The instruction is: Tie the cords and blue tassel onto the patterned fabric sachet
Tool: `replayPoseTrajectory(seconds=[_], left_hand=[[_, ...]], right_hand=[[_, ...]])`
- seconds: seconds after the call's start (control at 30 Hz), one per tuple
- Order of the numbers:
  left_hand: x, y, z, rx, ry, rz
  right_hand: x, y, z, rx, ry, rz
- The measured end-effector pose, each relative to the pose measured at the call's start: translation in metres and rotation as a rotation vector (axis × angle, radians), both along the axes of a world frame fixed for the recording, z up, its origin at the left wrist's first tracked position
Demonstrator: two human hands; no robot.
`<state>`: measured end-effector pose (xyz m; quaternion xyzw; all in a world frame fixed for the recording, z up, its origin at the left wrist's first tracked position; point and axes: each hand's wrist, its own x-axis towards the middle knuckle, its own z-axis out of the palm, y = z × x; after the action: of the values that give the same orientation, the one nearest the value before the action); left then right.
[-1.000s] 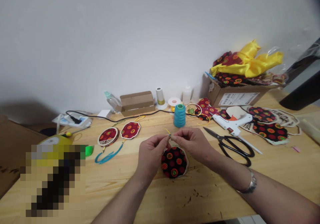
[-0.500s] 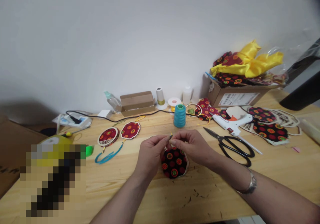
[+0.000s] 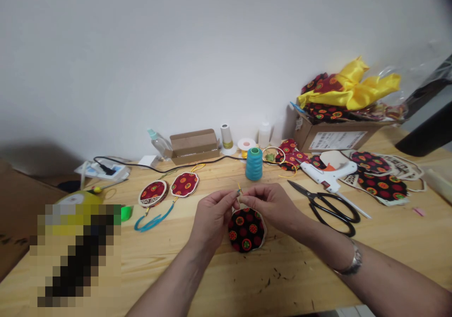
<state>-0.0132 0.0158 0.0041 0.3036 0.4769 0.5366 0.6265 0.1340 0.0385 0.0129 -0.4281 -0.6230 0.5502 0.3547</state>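
Observation:
My left hand (image 3: 216, 213) and my right hand (image 3: 270, 206) meet at the middle of the table, fingertips pinched together. Between them is a thin yellow cord (image 3: 239, 186), gripped by both, its short end sticking up. Just below my fingers lies a black fabric piece (image 3: 246, 231) with red and orange flowers and a pale scalloped edge. A cone of teal thread (image 3: 254, 164) stands behind my hands. Black-handled scissors (image 3: 328, 204) lie right of my right hand. Two red floral ornaments, one round (image 3: 153, 193) and one scalloped (image 3: 184, 184), rest to the left.
A white glue gun (image 3: 330, 175) lies behind the scissors. At the back right stands a cardboard box (image 3: 332, 135) of fabric. A small open box (image 3: 195, 147), a spray bottle (image 3: 158, 145) and a black cable (image 3: 165, 171) line the back. Wooden frames lie at right.
My fingertips have shifted slightly, and more of the yellow cord now shows above them. The fabric piece has stayed in place.

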Motion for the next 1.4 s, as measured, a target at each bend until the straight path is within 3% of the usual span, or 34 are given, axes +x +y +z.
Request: replayPoseTrajectory(seconds=[0.47,1.0,1.4], left_hand=[[-0.0006,0.0005,-0.0001,0.001,0.005,0.002],[0.0002,-0.001,-0.0027,0.022,0.136,0.022],[0.0004,-0.0002,-0.0013,0.003,0.069,-0.009]], right_hand=[[0.0002,0.0018,-0.006,0.075,-0.002,-0.077],[0.0056,-0.0044,-0.0059,0.677,-0.344,-0.082],[0.008,-0.0014,-0.0087,0.791,-0.477,-0.042]])
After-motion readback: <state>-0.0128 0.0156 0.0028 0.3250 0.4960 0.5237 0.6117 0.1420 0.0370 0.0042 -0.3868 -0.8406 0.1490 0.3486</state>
